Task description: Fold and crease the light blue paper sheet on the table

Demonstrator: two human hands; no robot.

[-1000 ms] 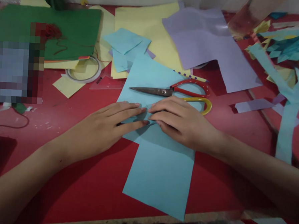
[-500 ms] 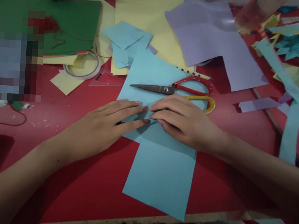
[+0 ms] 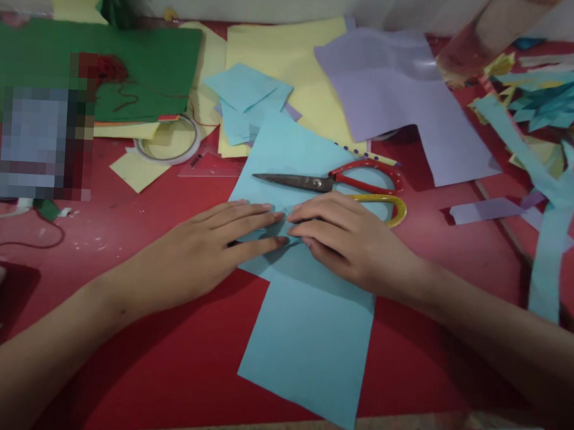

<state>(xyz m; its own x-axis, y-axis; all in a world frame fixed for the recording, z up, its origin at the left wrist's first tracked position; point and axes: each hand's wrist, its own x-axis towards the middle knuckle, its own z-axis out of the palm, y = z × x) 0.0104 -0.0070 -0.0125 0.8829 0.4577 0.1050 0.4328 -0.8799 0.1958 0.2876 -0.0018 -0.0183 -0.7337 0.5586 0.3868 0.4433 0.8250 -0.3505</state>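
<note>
fold [image 3: 286, 231] hidden under both hands

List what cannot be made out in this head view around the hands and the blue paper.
- Small blue piece under the fingertips: left hand and right hand cover its shape and any fold.
- Left block: pixelated, unreadable.
- Clear object top right: blurred, cut by the top edge.
- Blue sheet: middle hidden beneath both hands.
- Scissors: yellow handle partly behind the right hand.

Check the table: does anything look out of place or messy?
Yes. Cut blue paper strips lie in a loose heap at the right edge, and scissors rest on the blue sheet just beyond both flat hands.
</note>
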